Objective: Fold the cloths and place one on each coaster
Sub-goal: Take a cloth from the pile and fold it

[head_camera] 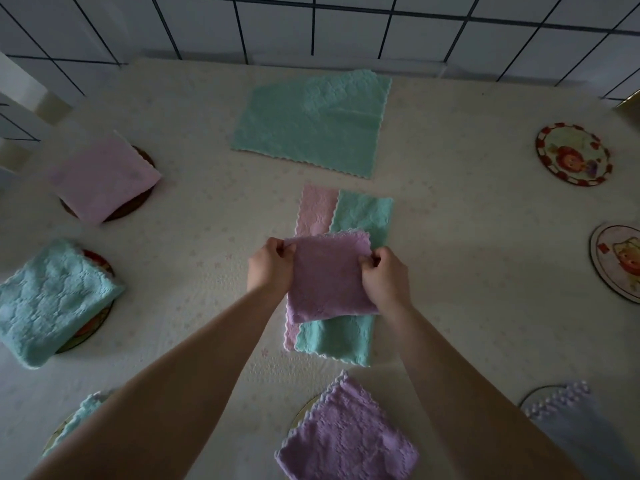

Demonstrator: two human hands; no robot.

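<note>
Purple cloth point(329, 278): folded square, raised just above the pink point(317, 213) and green point(363, 211) cloths on the table point(467, 271).
Left hand point(272, 266): I pinch its far-left corner.
Right hand point(382, 275): I pinch its right edge.
Feel: light, soft, floppy, I judge; best gripped at corners.
Free coaster point(573, 155): far right.

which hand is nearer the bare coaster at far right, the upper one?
Right. The right hand grips the purple cloth on the side toward the coaster; the left hand grips its opposite edge.
</note>
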